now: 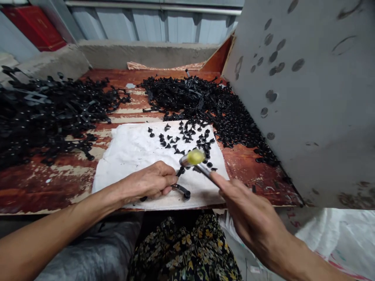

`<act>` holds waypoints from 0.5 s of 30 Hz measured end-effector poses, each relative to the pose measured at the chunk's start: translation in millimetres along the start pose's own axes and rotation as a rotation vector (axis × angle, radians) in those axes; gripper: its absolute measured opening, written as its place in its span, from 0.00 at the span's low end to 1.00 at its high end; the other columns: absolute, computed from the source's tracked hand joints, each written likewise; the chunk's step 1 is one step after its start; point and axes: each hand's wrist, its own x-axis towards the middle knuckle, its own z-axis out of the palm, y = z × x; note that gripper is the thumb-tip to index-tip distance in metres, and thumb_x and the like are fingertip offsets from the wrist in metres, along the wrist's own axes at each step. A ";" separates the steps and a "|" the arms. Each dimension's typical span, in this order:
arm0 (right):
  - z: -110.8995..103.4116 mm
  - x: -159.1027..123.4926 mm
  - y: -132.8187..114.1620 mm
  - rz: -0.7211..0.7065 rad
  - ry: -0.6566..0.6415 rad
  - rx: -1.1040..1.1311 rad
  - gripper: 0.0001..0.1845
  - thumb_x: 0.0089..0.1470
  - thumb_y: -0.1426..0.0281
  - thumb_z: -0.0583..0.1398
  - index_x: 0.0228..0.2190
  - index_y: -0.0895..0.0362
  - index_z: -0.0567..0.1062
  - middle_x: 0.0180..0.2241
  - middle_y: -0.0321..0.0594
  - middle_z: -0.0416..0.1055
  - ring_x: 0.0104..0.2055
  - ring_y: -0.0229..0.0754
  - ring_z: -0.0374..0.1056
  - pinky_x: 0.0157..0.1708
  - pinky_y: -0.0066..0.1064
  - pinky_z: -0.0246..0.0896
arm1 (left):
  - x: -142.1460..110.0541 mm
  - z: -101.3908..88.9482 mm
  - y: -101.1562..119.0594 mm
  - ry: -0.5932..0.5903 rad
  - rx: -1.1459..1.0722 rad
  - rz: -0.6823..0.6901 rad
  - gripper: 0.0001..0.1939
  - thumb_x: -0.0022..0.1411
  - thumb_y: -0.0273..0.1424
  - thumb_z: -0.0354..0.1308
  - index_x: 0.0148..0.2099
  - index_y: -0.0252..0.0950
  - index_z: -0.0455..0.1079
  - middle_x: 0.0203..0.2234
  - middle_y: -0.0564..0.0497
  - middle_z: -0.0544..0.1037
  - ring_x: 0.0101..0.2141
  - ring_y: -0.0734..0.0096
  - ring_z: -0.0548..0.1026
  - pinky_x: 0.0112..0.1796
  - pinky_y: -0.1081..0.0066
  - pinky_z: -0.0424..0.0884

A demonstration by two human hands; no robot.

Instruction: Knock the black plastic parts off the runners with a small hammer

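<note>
My left hand rests on a white cloth and is closed on a black plastic piece whose arms stick out to the right of my fingers. My right hand grips the handle of a small hammer with a yellow-green head, held just above the black piece. Several small black studs lie scattered on the cloth beyond the hammer.
A large heap of black plastic frames covers the left of the worn red wooden board. Another heap of black parts lies at the back right. A grey spotted panel stands upright on the right.
</note>
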 end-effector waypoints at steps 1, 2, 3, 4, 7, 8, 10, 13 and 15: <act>0.2 0.4 0.1 0.004 0.011 -0.001 0.38 0.60 0.82 0.48 0.69 0.51 0.47 0.39 0.44 0.72 0.33 0.41 0.70 0.33 0.32 0.73 | -0.2 0.3 0.7 -0.001 -0.012 -0.007 0.18 0.61 0.41 0.52 0.23 0.37 0.61 0.12 0.58 0.58 0.12 0.82 0.51 0.15 0.75 0.44; 0.3 0.9 0.3 0.007 0.015 -0.008 0.38 0.60 0.82 0.48 0.69 0.52 0.47 0.39 0.44 0.72 0.34 0.42 0.71 0.32 0.32 0.73 | -0.4 0.5 1.5 -0.003 -0.019 -0.013 0.18 0.61 0.40 0.52 0.23 0.37 0.60 0.12 0.58 0.59 0.12 0.82 0.51 0.15 0.75 0.44; 0.5 1.4 0.6 0.005 0.004 -0.022 0.38 0.60 0.82 0.47 0.68 0.51 0.49 0.37 0.44 0.72 0.32 0.41 0.70 0.30 0.31 0.72 | -0.6 0.5 2.2 0.000 -0.016 -0.017 0.18 0.61 0.40 0.52 0.23 0.36 0.61 0.12 0.58 0.59 0.12 0.82 0.52 0.15 0.75 0.44; 0.8 1.7 1.1 0.003 -0.016 -0.036 0.38 0.60 0.82 0.48 0.68 0.50 0.51 0.35 0.42 0.71 0.28 0.40 0.69 0.26 0.30 0.71 | -0.8 0.2 2.8 0.005 -0.007 -0.017 0.18 0.62 0.40 0.51 0.23 0.36 0.61 0.12 0.58 0.59 0.12 0.82 0.52 0.15 0.75 0.44; 3.2 1.1 2.7 0.001 0.012 -0.014 0.39 0.60 0.83 0.49 0.68 0.49 0.49 0.33 0.40 0.70 0.26 0.39 0.67 0.24 0.29 0.70 | -1.3 -1.0 4.0 0.012 0.024 -0.023 0.18 0.62 0.39 0.50 0.22 0.36 0.61 0.10 0.58 0.58 0.12 0.81 0.52 0.15 0.76 0.45; 4.2 0.5 3.1 0.002 0.043 0.004 0.40 0.60 0.83 0.49 0.69 0.49 0.47 0.34 0.41 0.71 0.28 0.40 0.69 0.27 0.30 0.71 | -1.5 -0.9 4.4 0.014 0.029 -0.027 0.19 0.62 0.40 0.50 0.22 0.36 0.61 0.09 0.58 0.57 0.12 0.81 0.52 0.15 0.76 0.44; 5.2 -0.6 3.7 -0.017 0.078 0.024 0.40 0.59 0.83 0.49 0.69 0.49 0.48 0.34 0.41 0.72 0.29 0.41 0.70 0.27 0.31 0.72 | -1.9 1.4 5.6 0.021 0.042 -0.041 0.19 0.62 0.40 0.50 0.22 0.36 0.62 0.09 0.58 0.58 0.11 0.81 0.52 0.15 0.76 0.44; 1.2 0.1 6.5 -0.007 0.015 0.077 0.35 0.60 0.81 0.49 0.65 0.47 0.59 0.35 0.41 0.75 0.30 0.39 0.73 0.27 0.28 0.72 | -3.8 7.2 9.3 0.023 0.057 -0.037 0.19 0.62 0.39 0.49 0.22 0.36 0.62 0.09 0.58 0.59 0.11 0.81 0.52 0.14 0.77 0.45; -4.1 2.0 11.0 0.110 0.082 0.185 0.28 0.62 0.77 0.52 0.61 0.46 0.66 0.42 0.42 0.76 0.37 0.40 0.75 0.34 0.29 0.74 | -7.2 2.8 12.5 0.043 0.050 -0.002 0.16 0.60 0.37 0.51 0.23 0.35 0.62 0.11 0.57 0.63 0.12 0.81 0.55 0.15 0.78 0.48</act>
